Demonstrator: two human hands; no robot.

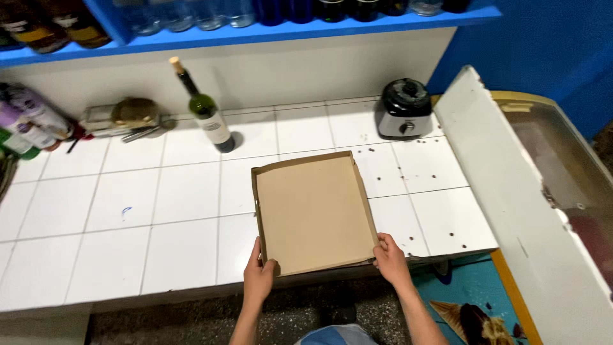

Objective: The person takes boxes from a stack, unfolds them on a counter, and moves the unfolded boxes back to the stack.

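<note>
A shallow brown cardboard box (313,207), open and empty, lies flat on the white tiled counter (128,217) with its near edge at the counter's front. My left hand (259,275) grips the box's near left corner, thumb over the rim. My right hand (389,255) holds the near right corner. Both hands hold the same box from below the counter's edge.
A corked green wine bottle (205,110) stands behind the box. A blender base (405,108) sits at the back right. Utensils and a small dish (128,118) lie at the back left, bottles (29,121) at far left. A blue shelf (268,29) holds glassware. A chest freezer (543,191) stands on the right.
</note>
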